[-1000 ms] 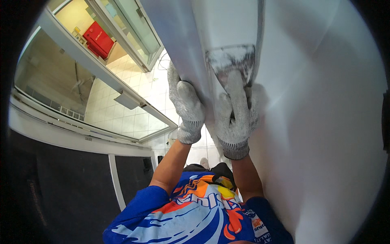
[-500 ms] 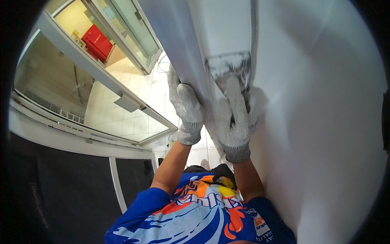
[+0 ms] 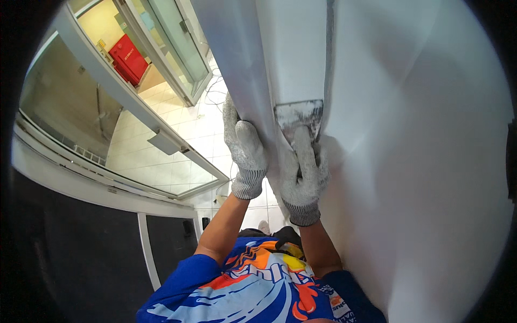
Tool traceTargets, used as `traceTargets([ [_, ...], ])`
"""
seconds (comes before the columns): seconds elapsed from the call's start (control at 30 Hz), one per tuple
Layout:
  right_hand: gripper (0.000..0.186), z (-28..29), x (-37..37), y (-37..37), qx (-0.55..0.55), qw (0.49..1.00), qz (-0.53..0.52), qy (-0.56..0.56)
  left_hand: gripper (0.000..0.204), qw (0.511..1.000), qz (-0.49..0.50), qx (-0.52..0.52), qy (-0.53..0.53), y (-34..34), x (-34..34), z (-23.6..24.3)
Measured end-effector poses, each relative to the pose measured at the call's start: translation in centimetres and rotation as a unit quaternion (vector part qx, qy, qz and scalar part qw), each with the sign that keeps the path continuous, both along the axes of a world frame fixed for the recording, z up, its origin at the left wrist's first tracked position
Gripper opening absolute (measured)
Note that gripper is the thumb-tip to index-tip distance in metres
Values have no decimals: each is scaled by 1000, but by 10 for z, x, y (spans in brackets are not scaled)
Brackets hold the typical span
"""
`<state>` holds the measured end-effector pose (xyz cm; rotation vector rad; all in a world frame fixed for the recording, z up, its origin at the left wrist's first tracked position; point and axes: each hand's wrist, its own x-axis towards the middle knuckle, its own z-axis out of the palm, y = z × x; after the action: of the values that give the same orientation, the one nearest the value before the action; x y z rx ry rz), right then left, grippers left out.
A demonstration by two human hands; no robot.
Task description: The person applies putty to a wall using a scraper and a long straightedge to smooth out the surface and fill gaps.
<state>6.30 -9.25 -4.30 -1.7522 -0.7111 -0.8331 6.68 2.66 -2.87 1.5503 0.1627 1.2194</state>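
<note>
Both my hands wear grey knit gloves. In my right hand [image 3: 306, 175] is a putty knife [image 3: 299, 116] with a wide, smeared blade. Its blade lies against the white strip [image 3: 295, 54] between a bluish-grey edge panel and the large white wall; the fingers press along the blade and hide the handle. My left hand [image 3: 246, 148] rests along the outer side of the edge panel [image 3: 231, 54], its fingers stretched out and partly hidden behind it, the thumb lying on the near side. It holds no tool.
On the right rises a broad white wall [image 3: 420, 161]. At left stand a glass door [image 3: 145, 140] with a metal handle [image 3: 168, 142] and dark panels [image 3: 81, 237]. Beyond lie a tiled floor [image 3: 183, 124], a cable [image 3: 215, 91] and a red cabinet [image 3: 128, 59].
My right hand has drawn the putty knife down the strip toward me. The left hand stays on the edge panel, slightly lower in the picture. The view has shifted a little.
</note>
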Motion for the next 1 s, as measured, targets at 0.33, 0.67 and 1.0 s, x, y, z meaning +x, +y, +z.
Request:
traceTargets([
  [0.33,44,7,9,9,14,1000,2,-3,77,999,4,-27,-18,17,7,-32],
  [0.67,45,14,12,2,2,1000,0,9,85,999,-32,31,18,13,7,-15],
  [1.0,42,-30,-21,-17,59,995,72,30,76,988,88,127,-26,-4,-1,87],
])
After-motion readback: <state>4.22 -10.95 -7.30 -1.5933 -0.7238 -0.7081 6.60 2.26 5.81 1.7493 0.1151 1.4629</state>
